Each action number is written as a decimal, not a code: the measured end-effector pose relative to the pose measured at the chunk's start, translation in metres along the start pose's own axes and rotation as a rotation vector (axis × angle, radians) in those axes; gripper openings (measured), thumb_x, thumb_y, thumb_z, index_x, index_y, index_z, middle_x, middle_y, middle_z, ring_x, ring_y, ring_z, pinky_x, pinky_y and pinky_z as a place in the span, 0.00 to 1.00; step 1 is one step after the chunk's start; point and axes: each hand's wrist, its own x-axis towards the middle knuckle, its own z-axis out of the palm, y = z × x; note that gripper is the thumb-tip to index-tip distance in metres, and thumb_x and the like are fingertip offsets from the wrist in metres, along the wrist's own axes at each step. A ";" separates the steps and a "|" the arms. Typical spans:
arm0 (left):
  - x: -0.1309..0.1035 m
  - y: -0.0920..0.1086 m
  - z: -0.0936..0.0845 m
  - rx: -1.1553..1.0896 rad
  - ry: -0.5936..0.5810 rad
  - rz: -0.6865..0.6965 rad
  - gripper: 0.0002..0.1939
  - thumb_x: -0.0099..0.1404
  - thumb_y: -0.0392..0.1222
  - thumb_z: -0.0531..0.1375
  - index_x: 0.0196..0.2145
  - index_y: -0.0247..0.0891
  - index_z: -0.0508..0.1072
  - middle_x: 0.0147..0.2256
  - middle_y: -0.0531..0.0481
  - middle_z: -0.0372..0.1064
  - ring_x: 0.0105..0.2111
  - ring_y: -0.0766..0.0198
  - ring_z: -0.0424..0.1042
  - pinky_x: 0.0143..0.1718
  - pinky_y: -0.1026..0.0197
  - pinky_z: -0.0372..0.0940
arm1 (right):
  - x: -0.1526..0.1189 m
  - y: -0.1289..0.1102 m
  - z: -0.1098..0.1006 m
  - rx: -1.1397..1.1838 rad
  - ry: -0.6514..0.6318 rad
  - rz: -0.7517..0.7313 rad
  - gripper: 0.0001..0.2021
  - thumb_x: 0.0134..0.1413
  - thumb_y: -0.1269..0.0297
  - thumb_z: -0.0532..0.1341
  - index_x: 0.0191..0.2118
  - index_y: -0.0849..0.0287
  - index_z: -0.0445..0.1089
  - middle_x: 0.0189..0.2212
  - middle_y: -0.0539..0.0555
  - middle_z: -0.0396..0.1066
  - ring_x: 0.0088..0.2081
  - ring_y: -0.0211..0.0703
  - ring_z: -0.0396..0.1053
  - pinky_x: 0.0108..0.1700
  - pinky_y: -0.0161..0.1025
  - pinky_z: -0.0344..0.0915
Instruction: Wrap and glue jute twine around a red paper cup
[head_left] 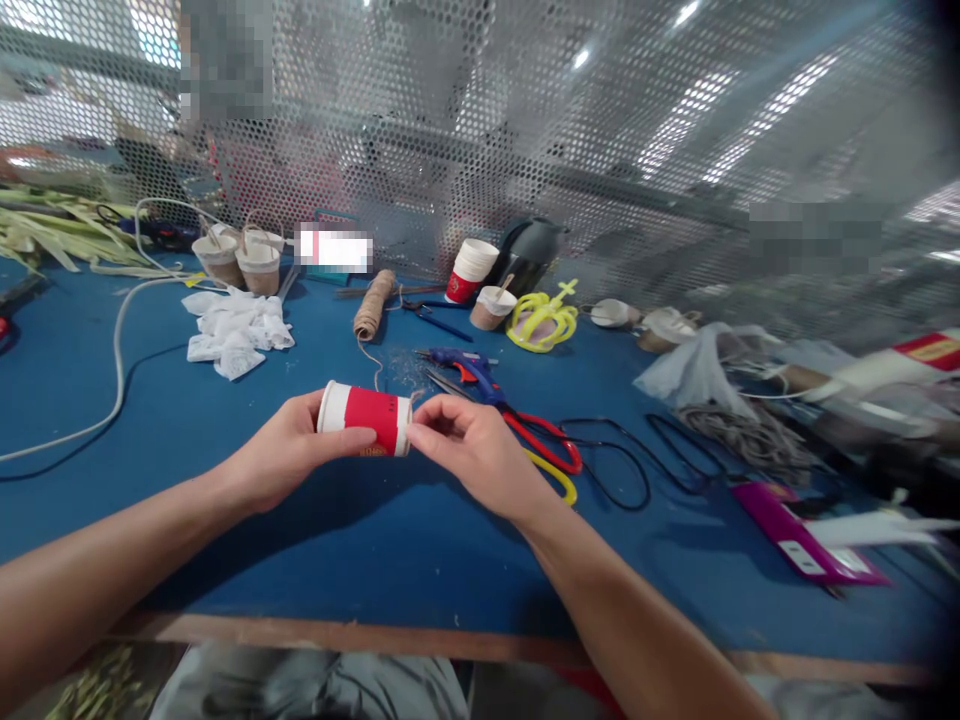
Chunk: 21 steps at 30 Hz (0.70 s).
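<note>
My left hand (289,445) is wrapped round a red and white paper cup (367,418), which lies sideways above the table with its rim to the left. The thumb of my right hand (469,440) and its fingers are pinched together at the cup's base, on a bit of twine (415,397). A strand of this twine runs down from a twine spool (373,305) and passes out of sight behind the cup. Just beyond my right hand lie a blue glue gun (469,365) and scissors with red and yellow handles (551,450).
Twine-wrapped cups (259,268) and crumpled white cloth (238,330) are at the left. Behind stand stacked paper cups (472,268), pliers (439,315) and a yellow crown-shaped piece (544,320). Black cable (622,470), plastic bags (697,370) and a purple packet (810,540) lie right.
</note>
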 end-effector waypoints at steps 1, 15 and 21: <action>0.000 0.001 0.000 0.003 -0.005 -0.012 0.12 0.47 0.36 0.67 0.32 0.32 0.73 0.29 0.49 0.74 0.27 0.68 0.70 0.32 0.67 0.63 | -0.001 0.000 0.001 -0.009 -0.002 -0.010 0.06 0.47 0.64 0.58 0.25 0.60 0.64 0.22 0.48 0.63 0.24 0.33 0.59 0.27 0.32 0.59; 0.006 0.010 0.000 0.114 0.023 0.029 0.11 0.46 0.36 0.67 0.29 0.32 0.73 0.26 0.51 0.73 0.25 0.69 0.68 0.30 0.68 0.61 | 0.008 0.010 -0.005 -0.053 0.113 -0.045 0.07 0.52 0.64 0.55 0.33 0.61 0.67 0.30 0.53 0.69 0.32 0.38 0.66 0.35 0.37 0.64; 0.002 0.012 0.006 0.144 0.016 -0.019 0.10 0.44 0.36 0.68 0.25 0.32 0.72 0.22 0.52 0.72 0.23 0.69 0.67 0.28 0.68 0.60 | 0.010 0.010 -0.002 0.004 0.014 -0.103 0.08 0.53 0.66 0.55 0.36 0.61 0.70 0.38 0.54 0.71 0.40 0.40 0.68 0.43 0.38 0.63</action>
